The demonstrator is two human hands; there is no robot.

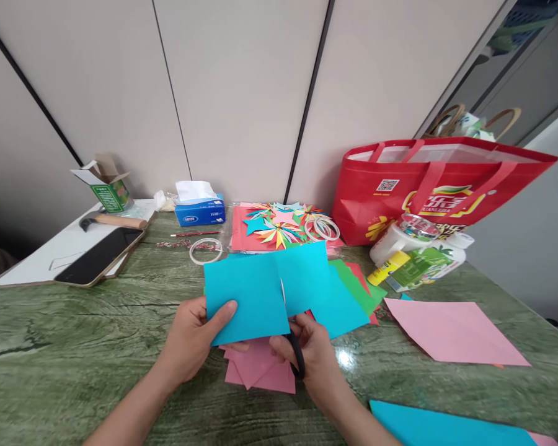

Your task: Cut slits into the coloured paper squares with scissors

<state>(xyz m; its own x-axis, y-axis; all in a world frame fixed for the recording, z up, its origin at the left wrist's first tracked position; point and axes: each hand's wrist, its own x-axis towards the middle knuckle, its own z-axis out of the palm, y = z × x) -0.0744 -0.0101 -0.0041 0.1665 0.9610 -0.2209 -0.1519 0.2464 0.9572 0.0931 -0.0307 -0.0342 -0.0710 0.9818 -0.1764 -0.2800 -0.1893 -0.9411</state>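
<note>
My left hand [193,334] grips a blue sheet of paper [246,297] by its left edge, thumb on top. In my right hand [309,347] is a pair of scissors [297,358] with black handles. Its blades are partway up through the blue sheet, and a cut runs from the lower edge, with the right part lifted. Below the sheet lie pink paper pieces [265,371]. Behind it, to the right, are another blue sheet [341,303] and green paper [363,285]. The lower blade is hidden under the paper.
A pink sheet [460,331] and blue paper [446,427] lie at the right. Behind stand a red bag [400,179], a glue stick [388,267], paper stars [279,232], tape rolls [206,251] and a tissue box [199,212]. A phone [100,255] and a wooden-handled sickle [121,221] are left.
</note>
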